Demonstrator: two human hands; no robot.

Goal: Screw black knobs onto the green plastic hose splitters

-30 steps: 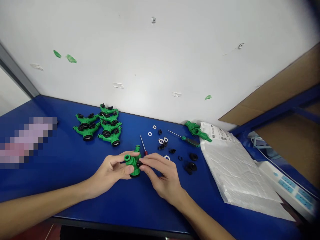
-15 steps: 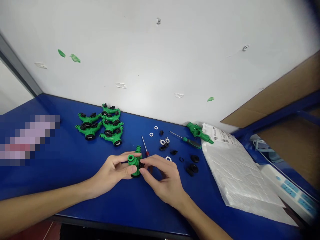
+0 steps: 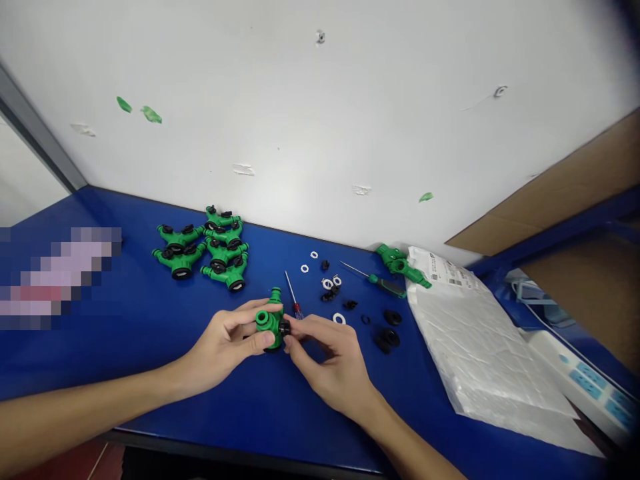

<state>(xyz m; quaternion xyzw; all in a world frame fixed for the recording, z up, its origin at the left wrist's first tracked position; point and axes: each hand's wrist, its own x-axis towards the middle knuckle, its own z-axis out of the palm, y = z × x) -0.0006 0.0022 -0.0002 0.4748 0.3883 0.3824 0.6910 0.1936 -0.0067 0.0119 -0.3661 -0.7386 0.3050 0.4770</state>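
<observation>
My left hand [image 3: 231,348] is closed around a green Y-shaped hose splitter [image 3: 273,323], thumb in front and fingers behind. One green outlet points toward me and another points away. A small black valve knob [image 3: 285,327] sits on the splitter's right side. Thumb and fingertips of my right hand [image 3: 333,357] pinch at the knob's right edge. Just behind that hand lies a red-and-clear-handled screwdriver [image 3: 295,300], its handle partly hidden. White ring washers [image 3: 339,320] and black valve pieces [image 3: 351,305] are scattered beyond my right hand.
Several assembled green splitters [image 3: 225,275] are grouped at the back left. A green-handled screwdriver [image 3: 387,285] lies near green splitter bodies [image 3: 407,269]. Black rings [image 3: 393,317], a white plastic package [image 3: 480,347] and a power strip [image 3: 580,383] are at right. A white wall [image 3: 280,100] rises behind.
My right fingertips have shifted slightly to the right, so the black knob on the splitter now shows more fully. My left hand keeps its hold. The view has moved slightly.
</observation>
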